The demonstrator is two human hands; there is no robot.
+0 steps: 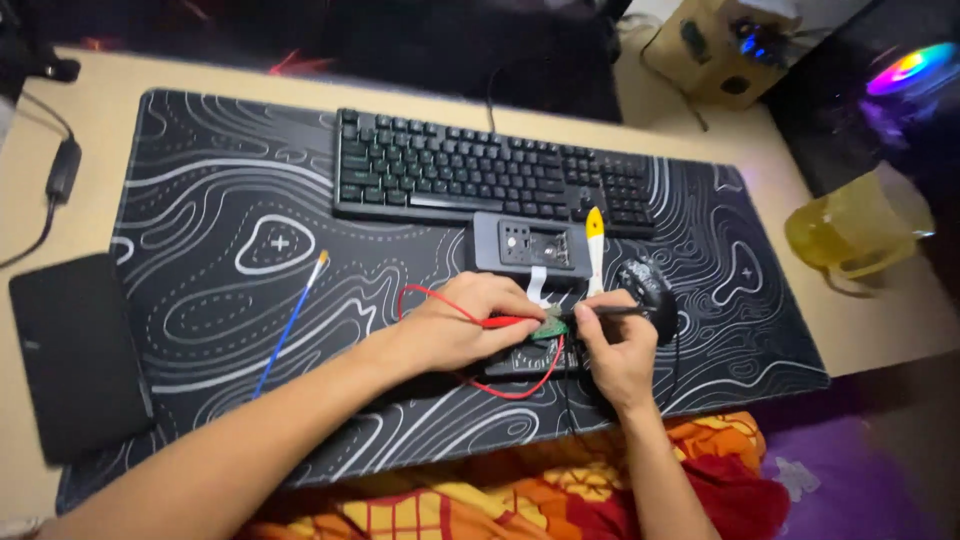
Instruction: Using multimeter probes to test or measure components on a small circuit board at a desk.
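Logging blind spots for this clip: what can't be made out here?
Head view only:
- Small green circuit board: mostly hidden between the left hand and right hand; parts too small to tell.
- Black probe tip: contact point too small to tell.
- Dark device: covered by both hands.
- Yellow jug: blurred.
- Cardboard box: cut by top edge.
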